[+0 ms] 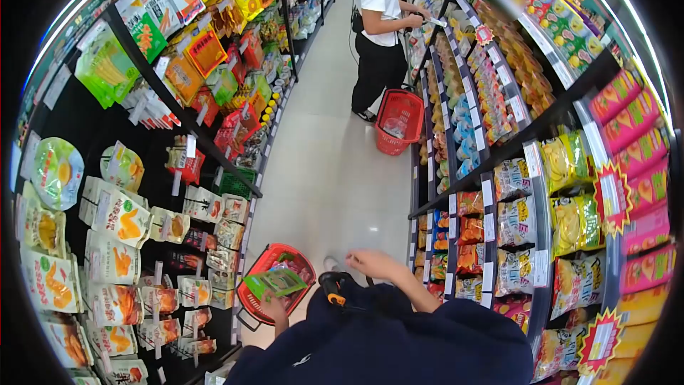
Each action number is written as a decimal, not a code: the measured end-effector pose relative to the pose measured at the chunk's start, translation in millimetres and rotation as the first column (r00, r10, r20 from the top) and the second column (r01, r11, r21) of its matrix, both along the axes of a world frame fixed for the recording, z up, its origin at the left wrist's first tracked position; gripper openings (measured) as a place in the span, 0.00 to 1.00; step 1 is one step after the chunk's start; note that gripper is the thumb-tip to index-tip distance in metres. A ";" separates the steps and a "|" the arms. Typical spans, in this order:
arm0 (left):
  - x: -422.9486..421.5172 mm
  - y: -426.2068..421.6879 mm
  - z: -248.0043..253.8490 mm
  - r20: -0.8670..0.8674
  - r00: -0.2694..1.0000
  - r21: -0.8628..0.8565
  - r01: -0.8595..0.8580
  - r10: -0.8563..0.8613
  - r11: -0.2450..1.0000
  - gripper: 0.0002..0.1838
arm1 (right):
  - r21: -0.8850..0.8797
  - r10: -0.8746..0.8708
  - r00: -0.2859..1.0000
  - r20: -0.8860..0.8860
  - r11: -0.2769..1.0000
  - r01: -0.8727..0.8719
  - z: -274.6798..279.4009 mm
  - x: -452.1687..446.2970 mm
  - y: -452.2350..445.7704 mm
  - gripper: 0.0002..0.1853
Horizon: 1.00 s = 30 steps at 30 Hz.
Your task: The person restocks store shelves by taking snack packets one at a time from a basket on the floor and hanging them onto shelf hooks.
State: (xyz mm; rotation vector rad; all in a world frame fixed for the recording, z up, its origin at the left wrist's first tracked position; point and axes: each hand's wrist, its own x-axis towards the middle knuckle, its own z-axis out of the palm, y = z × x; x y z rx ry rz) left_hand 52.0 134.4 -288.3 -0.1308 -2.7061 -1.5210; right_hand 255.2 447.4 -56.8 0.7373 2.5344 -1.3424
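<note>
Packets (305,265) already lie in the red shopping basket (258,262), but the green packet (276,283) over it is held in the grip of the left hand (273,308), not yet let go, so loading looks unfinished, while whether the right hand (368,264) is open or closed cannot be told.

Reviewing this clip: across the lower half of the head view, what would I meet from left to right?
White pouches hanging on the left, green packet held by the left hand, right hand, shelved snack bags, pink packs near the right edge.
</note>
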 end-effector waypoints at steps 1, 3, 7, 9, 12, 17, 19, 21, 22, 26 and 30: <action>-8.4 6.2 -0.4 -0.029 0.995 -0.074 0.090 -0.093 0.993 0.12 | 0.025 -0.003 1.000 -0.010 1.000 0.003 1.7 -9.2 13.8 0.17; -28.9 29.0 -3.0 0.126 0.983 0.062 0.123 -0.130 0.991 0.13 | 0.139 -0.032 0.997 -0.074 0.989 0.042 16.0 -25.6 32.2 0.18; -42.6 92.7 72.0 0.167 0.980 0.138 0.083 -0.106 0.987 0.13 | 0.044 -0.060 0.993 -0.099 0.997 0.065 22.9 -50.6 44.8 0.17; -46.7 122.1 108.1 0.062 0.992 0.097 0.102 -0.108 0.990 0.12 | -0.066 -0.019 0.998 -0.052 0.998 0.015 23.3 -61.0 56.4 0.16; -61.6 148.5 93.2 0.204 0.973 0.166 0.072 -0.105 0.984 0.10 | -0.095 0.072 0.997 -0.026 0.993 -0.074 9.4 -66.8 67.6 0.15; -89.3 225.5 122.3 0.276 0.953 0.031 0.123 -0.127 0.992 0.11 | -0.193 0.135 0.990 -0.040 0.971 -0.140 -4.5 -91.9 107.6 0.14; -109.0 258.9 110.3 0.223 0.973 -0.047 0.075 -0.063 0.996 0.11 | -0.207 0.136 0.990 -0.028 0.968 -0.139 -1.9 -108.8 140.5 0.15; -132.7 291.8 98.6 0.230 0.972 -0.040 0.067 -0.056 0.997 0.12 | -0.208 -0.004 0.998 -0.056 0.978 -0.007 -2.2 -120.3 177.0 0.15; -147.8 305.3 90.6 0.231 0.968 -0.035 0.113 -0.102 0.993 0.12 | -0.167 -0.031 0.998 -0.063 0.986 0.020 -0.6 -126.8 198.4 0.15; -192.7 379.0 102.4 0.117 0.974 -0.031 0.199 -0.194 0.980 0.12 | -0.152 -0.182 0.975 -0.126 0.975 0.162 -15.2 -143.1 288.0 0.17; -221.3 459.6 152.0 0.110 0.965 0.081 0.228 -0.236 0.970 0.12 | -0.116 -0.199 0.966 -0.165 0.977 0.181 -1.3 -168.0 374.8 0.16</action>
